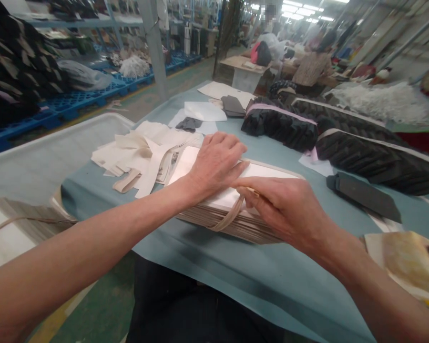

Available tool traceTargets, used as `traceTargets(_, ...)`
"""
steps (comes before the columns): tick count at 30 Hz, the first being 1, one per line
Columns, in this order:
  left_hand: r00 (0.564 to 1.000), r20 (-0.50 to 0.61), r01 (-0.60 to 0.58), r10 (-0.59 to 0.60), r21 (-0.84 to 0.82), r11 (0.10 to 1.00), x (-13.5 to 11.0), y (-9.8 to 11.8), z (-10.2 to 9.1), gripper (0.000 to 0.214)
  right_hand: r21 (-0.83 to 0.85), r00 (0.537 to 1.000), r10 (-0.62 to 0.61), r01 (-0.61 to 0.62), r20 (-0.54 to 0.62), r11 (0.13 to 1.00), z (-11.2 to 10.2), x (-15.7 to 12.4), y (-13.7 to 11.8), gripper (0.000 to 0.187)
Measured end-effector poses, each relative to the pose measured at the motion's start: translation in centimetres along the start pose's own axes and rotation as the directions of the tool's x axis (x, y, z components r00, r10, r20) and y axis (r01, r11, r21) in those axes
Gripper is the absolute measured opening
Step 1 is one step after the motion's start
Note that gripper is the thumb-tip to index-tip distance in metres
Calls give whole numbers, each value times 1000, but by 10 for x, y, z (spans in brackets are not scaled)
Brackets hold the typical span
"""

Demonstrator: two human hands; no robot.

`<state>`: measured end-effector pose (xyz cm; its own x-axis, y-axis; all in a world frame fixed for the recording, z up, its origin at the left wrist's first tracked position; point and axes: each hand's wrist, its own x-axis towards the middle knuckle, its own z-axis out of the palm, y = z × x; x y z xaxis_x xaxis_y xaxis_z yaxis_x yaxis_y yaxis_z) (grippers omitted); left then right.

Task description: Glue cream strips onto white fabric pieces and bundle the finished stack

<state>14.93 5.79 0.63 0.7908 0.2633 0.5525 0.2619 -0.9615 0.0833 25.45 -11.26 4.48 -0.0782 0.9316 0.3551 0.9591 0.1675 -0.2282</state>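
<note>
A thick stack of cream-white cut sheets (271, 170) lies on the blue-grey table cover (207, 257) in front of me. A beige tie strip (229, 218) runs over the stack's near edge. My left hand (216, 162) rests on top of the stack, fingers curled down and pressing it. My right hand (282, 209) is closed in a pinch on the strip's upper end, right beside the left hand's fingertips.
Loose cream strips (146, 155) lie left of the stack. Black bundles tied with pink bands (279, 126) and a dark flat piece (364, 193) sit to the right. Another tied stack (17, 224) is at the left edge. People work at tables far behind.
</note>
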Motion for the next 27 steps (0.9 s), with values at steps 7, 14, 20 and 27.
traceTargets(7,990,-8,139,-140,-79,987,1,4,-12,23,253,953,282,-301,112,919,9,21,18,37)
traceTargets(14,967,155,234,-202,-224,946,3,4,-25,14,350,906,419,-415,68,840,16,28,24,27)
traceTargets(20,962,228,203,-148,-238,950,-8,-3,-33,12,242,921,388,-374,-13,895,28,22,26,26)
traceTargets(27,957,253,200,-141,-227,953,-9,-7,-28,23,-162,964,136,-175,-227,971,36,20,20,9)
